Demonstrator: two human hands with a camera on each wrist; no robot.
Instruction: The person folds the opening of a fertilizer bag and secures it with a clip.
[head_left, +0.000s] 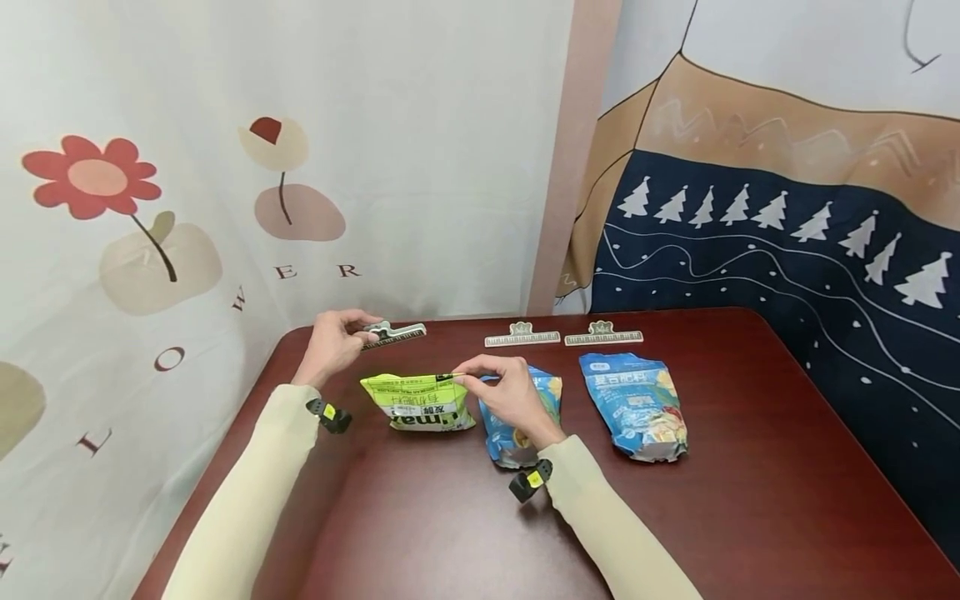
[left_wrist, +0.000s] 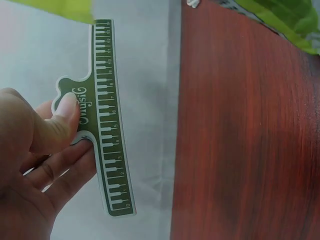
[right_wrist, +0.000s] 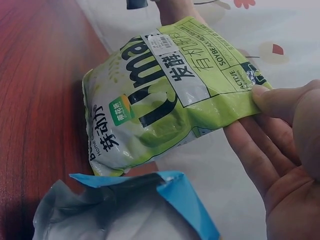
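My left hand [head_left: 335, 346] pinches a green clip with a piano-key ruler pattern [left_wrist: 111, 130] by its handle, thumb on top, just left of the green bag's upper edge. The green bag [head_left: 427, 408] is on the table, its top edge folded toward me. With thumb and fingers my right hand [head_left: 510, 396] pinches the bag's top right corner; in the right wrist view the thumb lies over the green bag [right_wrist: 150, 100] at that corner. Behind my right hand lies a blue bag [head_left: 498, 429], partly covered by it.
Two more clips lie near the table's back edge, one clip [head_left: 522, 338] beside another clip [head_left: 603, 337]. A second blue bag [head_left: 637, 408] lies on the right of the dark red table [head_left: 420, 517]. Printed curtains hang behind the table.
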